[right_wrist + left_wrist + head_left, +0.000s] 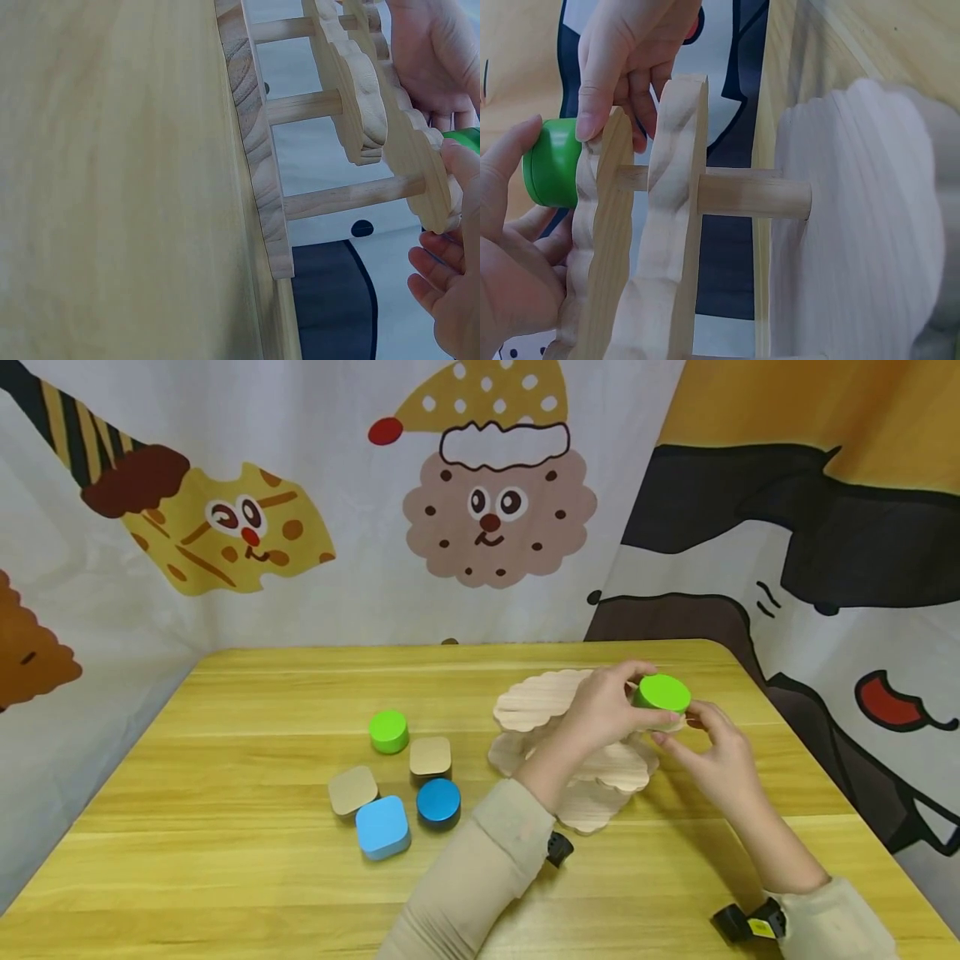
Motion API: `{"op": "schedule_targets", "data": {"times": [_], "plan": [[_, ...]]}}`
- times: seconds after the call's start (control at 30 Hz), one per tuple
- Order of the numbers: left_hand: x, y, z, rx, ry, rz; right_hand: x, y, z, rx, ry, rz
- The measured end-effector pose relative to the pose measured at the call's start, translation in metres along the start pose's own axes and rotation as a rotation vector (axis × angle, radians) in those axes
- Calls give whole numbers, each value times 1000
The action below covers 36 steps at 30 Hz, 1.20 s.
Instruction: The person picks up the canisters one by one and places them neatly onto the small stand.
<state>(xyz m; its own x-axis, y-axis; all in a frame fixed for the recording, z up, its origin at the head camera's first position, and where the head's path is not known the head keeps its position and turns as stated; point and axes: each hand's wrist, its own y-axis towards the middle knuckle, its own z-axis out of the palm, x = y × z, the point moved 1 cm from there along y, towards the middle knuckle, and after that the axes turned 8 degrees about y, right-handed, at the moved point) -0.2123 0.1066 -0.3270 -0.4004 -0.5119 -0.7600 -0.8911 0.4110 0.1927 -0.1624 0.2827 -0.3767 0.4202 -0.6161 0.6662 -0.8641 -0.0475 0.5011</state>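
Altogether, two hands (602,708), two green cylinders (663,692).

A person's forearms (468,877), sleeved in beige fabric, angle forward and inward; the bare left hand (606,703) grips with curved digits, the bare right hand (718,758) pinches beside it.

A white cloth (345,610) is hanging behind the table (225,860), falling in soft folds. On it, a yellow figure (217,547) is smiling at left, and a pinkish biscuit (517,543) is wearing a spotted hat (487,397) in the middle. An orange-brown shape (33,643) is peeking in at the left edge. Black, orange and brown patches are filling much of the right, where a red shape (896,700) is also showing. The table is displaying yellowish wood grain, its far corners rounding off.
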Motion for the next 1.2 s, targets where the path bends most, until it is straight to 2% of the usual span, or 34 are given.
{"op": "schedule_targets", "data": {"times": [0.27, 0.43, 0.6, 0.77, 0.97, 1.2], "plan": [[-1, 0, -1, 19, -6, -5, -1, 0, -1, 5, -2, 6], [1, 0, -4, 23, -115, -4, -1, 0, -1, 3, -3, 13], [2, -4, -9, -2, -200, 8, -1, 0, -1, 7, -7, 33], [1, -10, -18, -42, -252, 55, 0, 1, -1, 4, 4, 39], [-2, -21, -31, -87, -225, 130, 1, 1, -1, 3, 3, 42], [-6, -39, -41, -96, -259, 181, 1, 1, -1, 14, 6, 65]]}}
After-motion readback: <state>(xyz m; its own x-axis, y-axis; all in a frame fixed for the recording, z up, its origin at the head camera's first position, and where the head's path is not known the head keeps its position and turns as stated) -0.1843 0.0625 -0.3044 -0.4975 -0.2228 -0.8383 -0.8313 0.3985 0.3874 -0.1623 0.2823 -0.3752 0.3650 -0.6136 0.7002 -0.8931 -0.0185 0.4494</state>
